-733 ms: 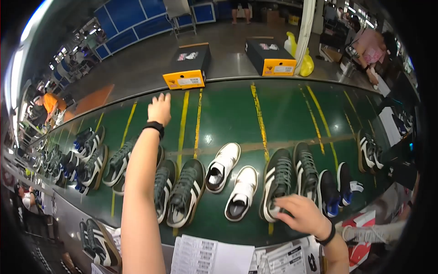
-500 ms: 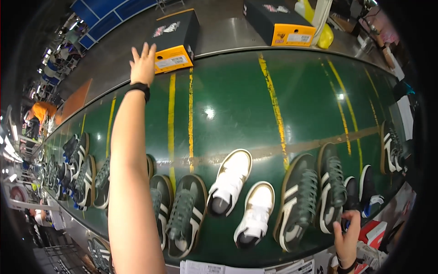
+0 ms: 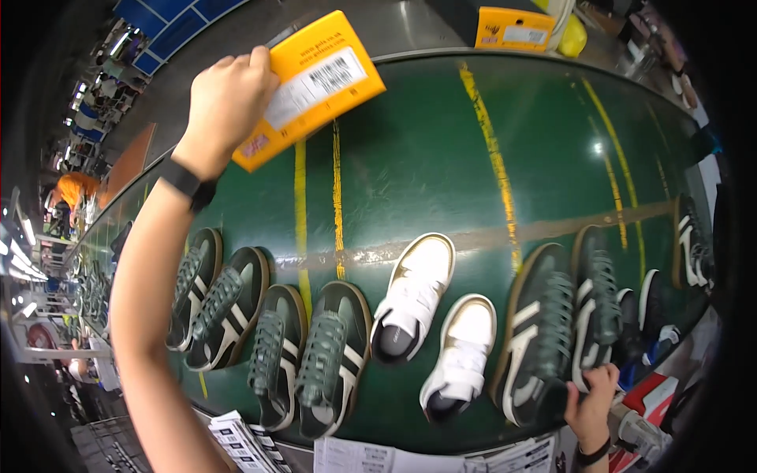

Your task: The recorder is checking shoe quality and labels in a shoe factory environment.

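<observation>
My left hand (image 3: 230,98) is closed on the left end of a shoe box (image 3: 361,83), lifted and tilted at the far side. The box's yellow end, with a white label, is turned toward me. At the near right, my right hand (image 3: 595,404) has its thumb and fingers apart, beside the heel of a dark green sneaker (image 3: 597,299) with white stripes. Another dark green sneaker (image 3: 536,339) lies left of it. Between the dark pairs are two white sneakers, one farther away (image 3: 415,292) and one nearer (image 3: 460,355).
A green work surface (image 3: 410,165) with yellow lines carries more dark sneakers (image 3: 333,355) at left. Papers (image 3: 386,457) lie along the near edge. A second yellow-ended box (image 3: 514,30) stands at the far edge, beside a yellow object (image 3: 572,38).
My left hand has closed on the shoe box and brought it up and nearer, tilting it. My right hand stays near the sneaker's heel, shifting slightly. The view has shifted a little.
</observation>
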{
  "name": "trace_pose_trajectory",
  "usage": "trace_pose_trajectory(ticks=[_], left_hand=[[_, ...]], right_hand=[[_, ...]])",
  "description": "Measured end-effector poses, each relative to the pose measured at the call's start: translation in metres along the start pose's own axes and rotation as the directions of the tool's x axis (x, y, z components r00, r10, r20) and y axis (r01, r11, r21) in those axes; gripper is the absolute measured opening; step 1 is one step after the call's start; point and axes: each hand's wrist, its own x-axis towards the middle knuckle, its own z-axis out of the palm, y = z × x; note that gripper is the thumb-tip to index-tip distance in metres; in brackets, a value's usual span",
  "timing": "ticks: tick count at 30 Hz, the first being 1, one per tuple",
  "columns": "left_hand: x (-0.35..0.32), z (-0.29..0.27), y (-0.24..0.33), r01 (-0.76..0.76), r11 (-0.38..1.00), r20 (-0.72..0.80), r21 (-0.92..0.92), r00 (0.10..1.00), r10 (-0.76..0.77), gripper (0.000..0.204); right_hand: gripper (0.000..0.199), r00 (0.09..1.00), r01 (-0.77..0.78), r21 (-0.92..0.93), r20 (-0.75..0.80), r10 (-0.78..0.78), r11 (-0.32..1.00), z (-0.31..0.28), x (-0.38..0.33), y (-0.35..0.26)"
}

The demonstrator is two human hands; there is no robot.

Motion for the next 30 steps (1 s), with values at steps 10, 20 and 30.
trace_pose_trajectory(ticks=[10, 20, 30], left_hand=[[-0.018, -0.366, 0.07, -0.12, 0.983, -0.127, -0.14, 0.987, 0.103, 0.017], [-0.067, -0.507, 0.122, -0.221, 0.973, -0.363, -0.071, 0.914, 0.181, 0.031], [-0.025, -0.48, 0.247, -0.287, 0.944, -0.256, -0.163, 0.936, 0.24, 0.019]], right_hand=[[0.059, 0.926, 0.234, -0.034, 0.313, -0.212, 0.972, 0.01, 0.014, -0.07], [0.039, 0.982, -0.067, 0.862, -0.031, 0.185, 0.502, -0.202, -0.107, -0.115], [0.059, 0.844, 0.503, 0.856, -0.458, -0.281, 0.116, -0.263, -0.288, -0.119]])
